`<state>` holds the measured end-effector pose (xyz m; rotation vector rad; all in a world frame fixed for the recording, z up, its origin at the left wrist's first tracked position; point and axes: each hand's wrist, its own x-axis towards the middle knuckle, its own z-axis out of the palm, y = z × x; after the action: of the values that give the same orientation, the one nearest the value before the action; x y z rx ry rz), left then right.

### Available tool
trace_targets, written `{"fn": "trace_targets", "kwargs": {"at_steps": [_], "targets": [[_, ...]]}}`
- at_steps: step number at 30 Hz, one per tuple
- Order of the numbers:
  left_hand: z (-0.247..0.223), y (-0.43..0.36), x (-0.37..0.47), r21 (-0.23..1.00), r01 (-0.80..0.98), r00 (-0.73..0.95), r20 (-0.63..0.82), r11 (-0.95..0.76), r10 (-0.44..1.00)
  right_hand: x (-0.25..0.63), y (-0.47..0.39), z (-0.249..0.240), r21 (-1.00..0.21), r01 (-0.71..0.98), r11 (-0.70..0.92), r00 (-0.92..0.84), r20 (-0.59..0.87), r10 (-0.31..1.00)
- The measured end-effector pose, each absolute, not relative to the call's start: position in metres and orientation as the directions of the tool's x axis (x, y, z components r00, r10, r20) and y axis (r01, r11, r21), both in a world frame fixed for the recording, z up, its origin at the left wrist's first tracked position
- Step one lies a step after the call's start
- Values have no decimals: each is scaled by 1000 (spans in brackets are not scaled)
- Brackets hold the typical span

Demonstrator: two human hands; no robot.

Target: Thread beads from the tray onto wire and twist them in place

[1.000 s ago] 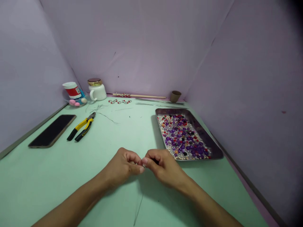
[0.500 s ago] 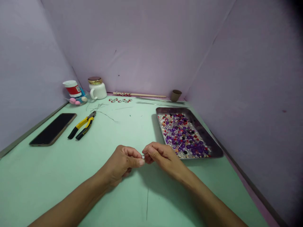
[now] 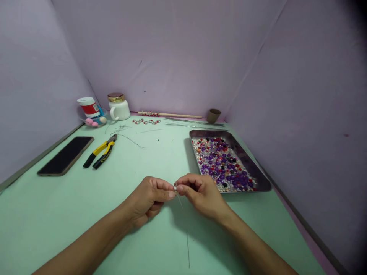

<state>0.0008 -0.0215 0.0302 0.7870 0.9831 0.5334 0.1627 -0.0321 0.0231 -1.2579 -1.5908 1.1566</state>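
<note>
Thumb and forefinger of my left hand pinch a small white bead. My right hand meets it from the other side, its thumb and fingertips closed at the bead. A thin wire hangs down from between the fingertips. How the wire and bead are joined is too small to tell. Below, a thin dark line, either a wire or its shadow, shows over the green tabletop. Just beyond my right hand lies a metal tray of purple, red, black and clear beads.
Yellow-black pliers and a phone lie at left. Behind them stand a white lidded mug and a bowl. Beaded wire, a wooden stick, loose wires and a brown cup line the back.
My right fingertips have closed in on the bead beside my left fingers. The thin wire now slants out below them, and the dark line below has shifted right.
</note>
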Motion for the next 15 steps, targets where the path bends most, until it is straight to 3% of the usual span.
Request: {"fn": "trace_targets", "kwargs": {"at_steps": [11,15], "targets": [[31,-20,1,790,-51,423,-537,611,730,162,-37,25,-893,367,260,-237,180,955],[29,-20,2,786,-77,429,-529,613,732,162,-39,26,-911,354,209,-267,116,957]]}}
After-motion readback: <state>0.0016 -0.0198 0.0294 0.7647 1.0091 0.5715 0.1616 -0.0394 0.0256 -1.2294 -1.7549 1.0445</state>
